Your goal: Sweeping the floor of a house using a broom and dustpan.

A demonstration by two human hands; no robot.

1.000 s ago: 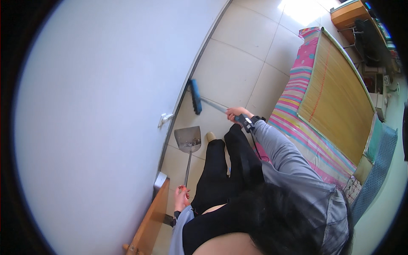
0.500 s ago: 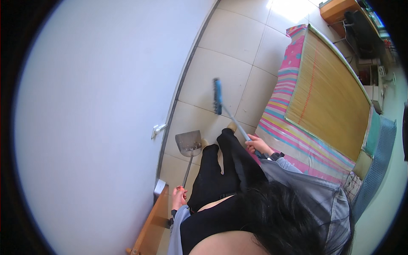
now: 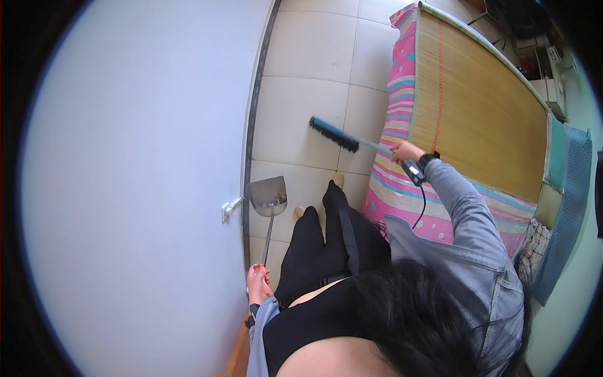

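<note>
Wrapped round the handle of a grey metal dustpan [image 3: 268,193], my left hand [image 3: 259,284] is low at my left side. The pan is close to the white wall side, and some dark debris shows in it near the handle. My right hand [image 3: 407,152] is closed on the grey handle of a broom [image 3: 333,133], beside the bed's edge. Its blue head with black bristles is over the floor tiles, ahead of my feet; whether the bristles touch the tiles I cannot tell. A dark device with a cable is strapped at my right wrist.
A white door [image 3: 157,157] with a lever handle [image 3: 231,210] fills the left. On the right stands a bed with a striped pink sheet [image 3: 392,179] and a tan woven mat [image 3: 477,119]. Pale tiles [image 3: 301,103] run between them. A dark chair [image 3: 515,17] is at the far right.
My right hand has moved forward and to the right with the broom, whose head has turned slantwise. The dustpan has shifted slightly forward and left. My view has moved too.
</note>
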